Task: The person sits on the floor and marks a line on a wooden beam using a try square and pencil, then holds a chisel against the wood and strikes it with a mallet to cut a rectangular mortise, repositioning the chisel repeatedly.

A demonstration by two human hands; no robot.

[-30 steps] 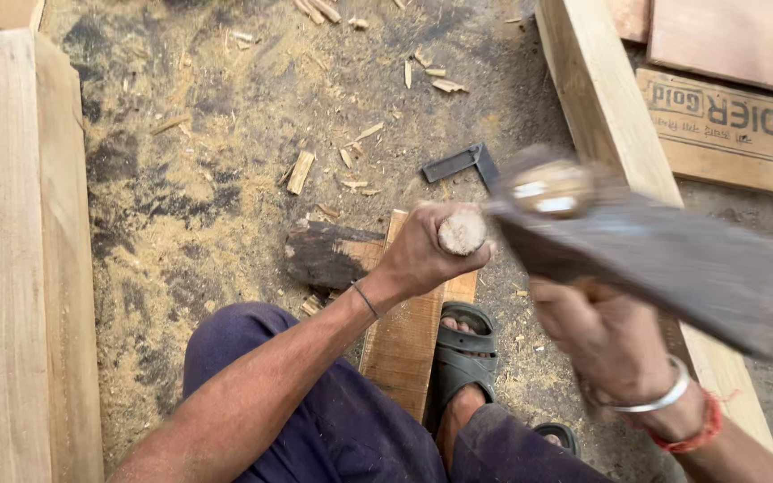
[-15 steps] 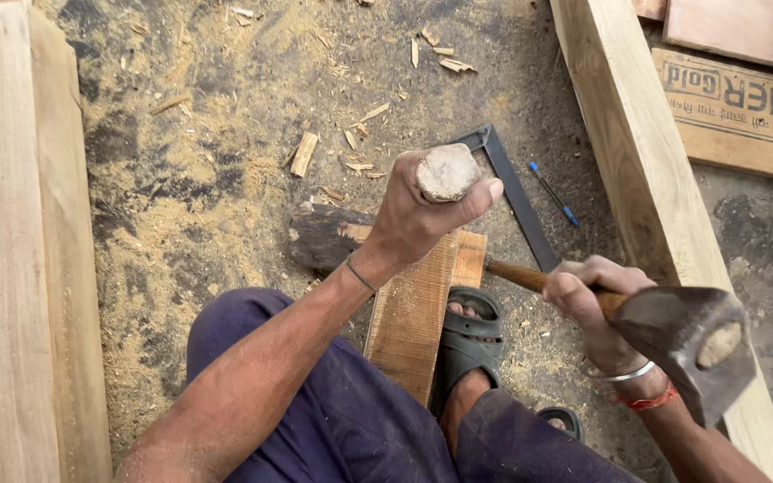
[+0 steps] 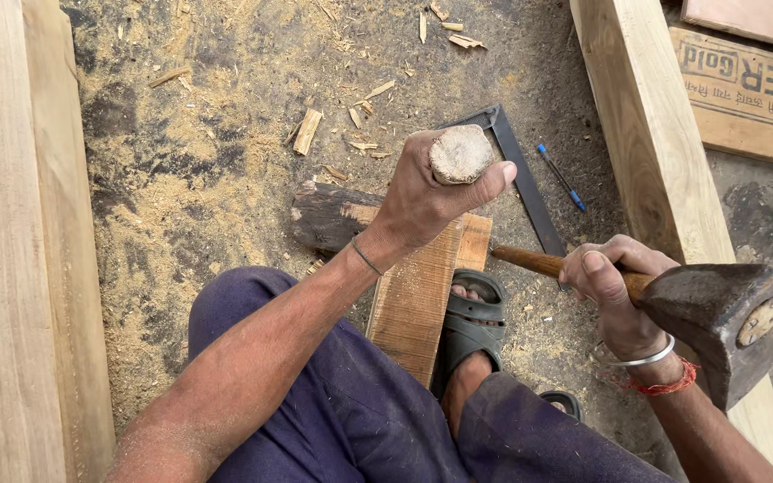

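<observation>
Since half a second earlier the adze-like tool (image 3: 717,313) had barely shifted, head hanging low and off to the right of the upright wooden post (image 3: 461,154), while that post stayed put under the left hand. So, everything relative to the post: left hand (image 3: 427,197) was wrapped tight around its top end, fingers curled over the cut face, holding it standing on a flat plank (image 3: 422,291) just below it. Right hand (image 3: 606,282) was closed around the brown handle, close up to the heavy dark head, well to the post's right and lower. A sandalled foot (image 3: 467,322) pinned the plank right under the post. A steel try square (image 3: 525,174) lay just right of the post with a blue pen (image 3: 561,177) beyond it, and a dark chunk of wood (image 3: 328,215) sat to its left on the sawdust-covered floor (image 3: 181,179). My take on doing this bit well: keep the post dead steady and the left fingers above the strike line, choke up for short controlled chops, and keep the toes clear of the blade's path.
</observation>
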